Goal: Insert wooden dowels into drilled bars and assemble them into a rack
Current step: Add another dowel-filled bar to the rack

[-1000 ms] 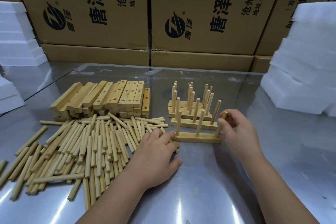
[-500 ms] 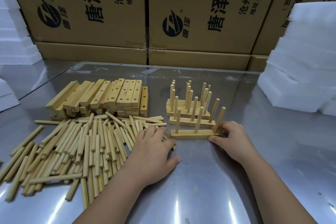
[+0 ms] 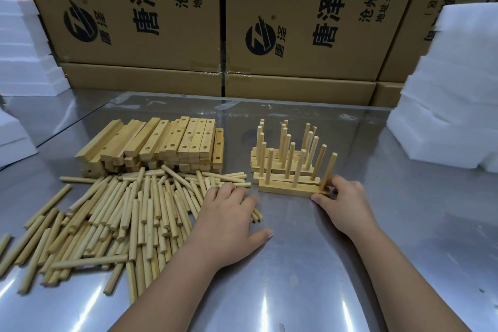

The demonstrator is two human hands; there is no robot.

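— Down from the top of the end dowel my right hand is coming; now it is gripping the right end of the front bar, thumb on the near face, fingers curled round behind by the dowel's foot.

— So that peg is seated?

— I am judging it so; three dowels are standing in this bar; the end one is leaning a little to the right, so it may be needing a straighter press.

— And the left?

— My left hand is lying on the loose dowels, slid a touch further over them; its fingers are resting spread and relaxed, holding nothing that I can see, though the tips are blurring.

— What are you planning?

— I am thinking of sliding this bar back against the finished bars standing just behind it, then taking a fresh one from the stack of drilled bars beyond the pile.

— Anything standing in the way?

— Finished pegs are standing close behind my knuckles, and a careless push could be knocking them; loose dowels are lying near the bar's left end and would be rolling easily on the steel table; foam blocks and cartons are standing well apart, troubling nothing.
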